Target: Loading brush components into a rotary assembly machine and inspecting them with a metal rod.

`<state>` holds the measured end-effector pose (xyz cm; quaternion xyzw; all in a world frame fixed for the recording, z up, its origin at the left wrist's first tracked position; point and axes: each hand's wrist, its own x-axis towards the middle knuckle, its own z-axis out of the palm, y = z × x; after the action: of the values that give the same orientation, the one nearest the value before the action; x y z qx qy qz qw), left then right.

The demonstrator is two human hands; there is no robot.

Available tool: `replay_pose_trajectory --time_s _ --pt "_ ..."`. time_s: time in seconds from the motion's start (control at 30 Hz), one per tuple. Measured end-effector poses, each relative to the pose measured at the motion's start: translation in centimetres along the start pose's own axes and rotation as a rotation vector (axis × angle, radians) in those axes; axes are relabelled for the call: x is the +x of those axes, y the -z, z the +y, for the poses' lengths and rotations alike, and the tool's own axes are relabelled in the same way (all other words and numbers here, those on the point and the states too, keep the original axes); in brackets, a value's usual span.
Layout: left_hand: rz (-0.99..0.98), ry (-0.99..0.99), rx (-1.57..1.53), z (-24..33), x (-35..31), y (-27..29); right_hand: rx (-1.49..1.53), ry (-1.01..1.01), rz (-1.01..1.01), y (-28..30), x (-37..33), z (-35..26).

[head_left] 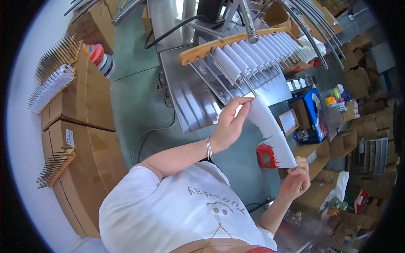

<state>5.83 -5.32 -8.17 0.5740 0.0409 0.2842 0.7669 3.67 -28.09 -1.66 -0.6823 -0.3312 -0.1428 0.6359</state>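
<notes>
The left hand [234,120] pinches the upper end of a white sleeve [272,128] between thumb and forefinger; whether it also touches metal there cannot be told. The right hand [296,180] has its fingers curled closed around a thin rod [291,169] that shows at the sleeve's lower end. The sleeve slants between the two hands, in front of the person's white shirt [168,206], with one long edge ragged.

A metal bar [249,86] runs from the sleeve's upper end up toward a wooden rack [223,43], where a row of similar white covers [240,57] hangs on more bars. The rack is over a steel desk [185,95], and a coiled spring [249,19] hangs down in front of it. Below the sleeve, near its ragged edge, is a red stool-like thing [259,157].

Farther right is a blue crate [310,111]; well to the left, cardboard boxes [95,147] carry two smaller-looking racks [67,165] with thin spikes.
</notes>
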Motion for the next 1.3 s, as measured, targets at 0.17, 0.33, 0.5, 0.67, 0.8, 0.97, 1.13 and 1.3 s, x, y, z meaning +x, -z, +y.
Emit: replay_pose_trajectory --time_s 0.17,0.33,0.5,0.67,0.8,0.97,1.13,1.3 --pt "0.257 -0.024 0.082 -1.1 2.5 1.0 -0.092 0.038 -0.034 -2.1 2.2 2.1" --pt "0.322 -0.171 -0.349 -1.7 5.6 1.8 0.017 0.001 -0.025 -3.1 4.5 3.7" --pt "0.272 -0.081 -0.536 -1.2 5.5 1.7 0.037 0.037 -0.071 -2.8 4.3 3.4" --pt "0.173 0.042 -0.493 -0.8 4.6 2.1 0.147 -0.034 0.023 -1.8 2.9 2.1" --pt "0.090 0.089 -0.511 -0.2 4.2 1.9 0.164 -0.076 0.080 -0.2 1.5 2.2" --pt "0.078 0.180 -0.422 1.5 2.3 -0.1 0.231 -0.070 0.186 2.7 0.0 3.2" --pt "0.108 0.300 -0.495 2.5 0.4 -3.4 0.256 0.047 0.194 5.5 -2.5 1.7" --pt "-0.027 0.393 -0.530 1.6 1.6 -9.0 -0.170 0.240 0.161 8.1 -5.2 -1.8"
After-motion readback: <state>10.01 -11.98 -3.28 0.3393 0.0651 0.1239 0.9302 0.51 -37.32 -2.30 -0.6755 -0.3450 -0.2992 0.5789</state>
